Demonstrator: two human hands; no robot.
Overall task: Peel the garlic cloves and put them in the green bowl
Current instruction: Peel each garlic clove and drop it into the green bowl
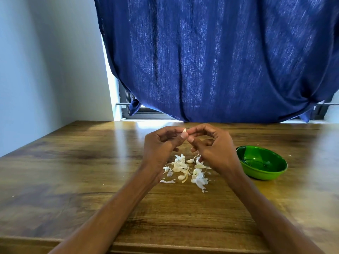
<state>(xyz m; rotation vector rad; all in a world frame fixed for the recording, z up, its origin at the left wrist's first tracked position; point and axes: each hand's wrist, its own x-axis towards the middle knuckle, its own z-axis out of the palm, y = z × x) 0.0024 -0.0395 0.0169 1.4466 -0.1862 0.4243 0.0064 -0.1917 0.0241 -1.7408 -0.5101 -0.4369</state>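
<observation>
head view: at the centre of the frame both hands are raised over the counter (73,162), meeting around one clove (184,131). the left hand (161,143) pinches it between curled fingers and thumb, likely to steady it, while the right hand (211,143) has its fingers curled with the tips at the clove, seemingly to pick at the skin. the pile (187,169) of skins and cloves lies just below the hands, so scraps fall in one place. the bowl (262,163) sits at centre right, near the right hand for an easy drop; no clove shows inside it.
</observation>
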